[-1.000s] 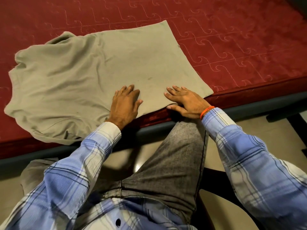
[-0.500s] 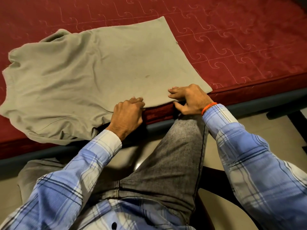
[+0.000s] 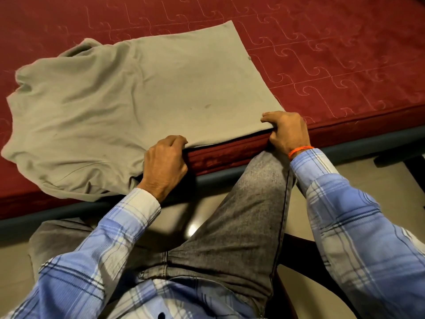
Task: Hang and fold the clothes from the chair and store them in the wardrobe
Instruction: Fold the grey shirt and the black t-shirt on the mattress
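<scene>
Khaki t-shirt [image 3: 128, 95] lay flat on the red mattress [image 3: 333, 54], hem at its near edge. I had my left hand [image 3: 166, 163] and right hand [image 3: 286, 131] there, fingers pinching that hem.

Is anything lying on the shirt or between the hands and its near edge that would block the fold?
Nothing visible does. The left hand and right hand both already grip the near edge of the olive t-shirt, which lies spread on the red mattress. Nothing lies on the shirt's upper surface. The wardrobe is out of view.
</scene>
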Demonstrator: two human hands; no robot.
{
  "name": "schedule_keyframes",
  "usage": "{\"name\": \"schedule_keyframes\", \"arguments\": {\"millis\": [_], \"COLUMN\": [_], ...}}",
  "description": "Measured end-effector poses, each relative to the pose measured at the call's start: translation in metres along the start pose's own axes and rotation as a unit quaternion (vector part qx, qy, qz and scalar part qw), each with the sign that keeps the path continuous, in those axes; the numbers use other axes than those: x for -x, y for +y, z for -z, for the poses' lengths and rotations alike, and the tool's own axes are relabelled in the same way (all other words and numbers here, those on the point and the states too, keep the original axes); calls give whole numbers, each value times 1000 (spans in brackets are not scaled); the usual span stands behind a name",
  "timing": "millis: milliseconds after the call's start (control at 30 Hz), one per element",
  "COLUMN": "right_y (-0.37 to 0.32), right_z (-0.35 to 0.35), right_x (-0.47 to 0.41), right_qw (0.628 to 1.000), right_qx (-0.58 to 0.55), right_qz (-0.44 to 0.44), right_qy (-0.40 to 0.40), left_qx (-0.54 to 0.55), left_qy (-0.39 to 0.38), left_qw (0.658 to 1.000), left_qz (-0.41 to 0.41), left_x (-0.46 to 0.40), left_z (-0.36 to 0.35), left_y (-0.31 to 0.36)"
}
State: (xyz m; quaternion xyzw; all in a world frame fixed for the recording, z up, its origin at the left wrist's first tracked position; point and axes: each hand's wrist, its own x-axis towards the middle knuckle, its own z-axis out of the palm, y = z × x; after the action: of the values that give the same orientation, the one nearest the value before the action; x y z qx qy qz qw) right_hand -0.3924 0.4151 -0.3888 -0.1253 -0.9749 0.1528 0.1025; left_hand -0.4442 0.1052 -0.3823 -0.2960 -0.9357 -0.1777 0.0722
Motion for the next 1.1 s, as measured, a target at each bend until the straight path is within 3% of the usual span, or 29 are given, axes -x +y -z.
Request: {"name": "schedule_keyframes", "arguments": {"millis": [200, 400, 567, 667, 933, 1033, 1100], "right_y": [13, 1, -2, -6, -14, -22, -36], "right_z": [7, 19, 9, -3, -24, -29, -36], "right_x": [-2, -39, -92, -117, -146, -145, -141], "right_qw": [996, 972, 958, 959, 968, 977, 973], "right_qx": [-57, -180, -201, -185, -74, 88, 166], "right_qz": [-61, -105, -174, -193, -231, -175, -98], "right_qy": [42, 105, 107, 91, 61, 89, 129], "left_qx": [37, 63, 40, 46, -26, -88, -60], "left_qy": [36, 77, 27, 11, 8, 47, 76], "left_qw": [998, 986, 966, 960, 963, 981, 992], "left_qz": [40, 133, 254, 277, 269, 167, 78], "left_x": [3, -29, -82, -105, -128, -125, -123], "left_z": [14, 22, 17, 12, 1, -6, -14], "left_y": [-25, -35, -56, -66, -72, -68, -59]}}
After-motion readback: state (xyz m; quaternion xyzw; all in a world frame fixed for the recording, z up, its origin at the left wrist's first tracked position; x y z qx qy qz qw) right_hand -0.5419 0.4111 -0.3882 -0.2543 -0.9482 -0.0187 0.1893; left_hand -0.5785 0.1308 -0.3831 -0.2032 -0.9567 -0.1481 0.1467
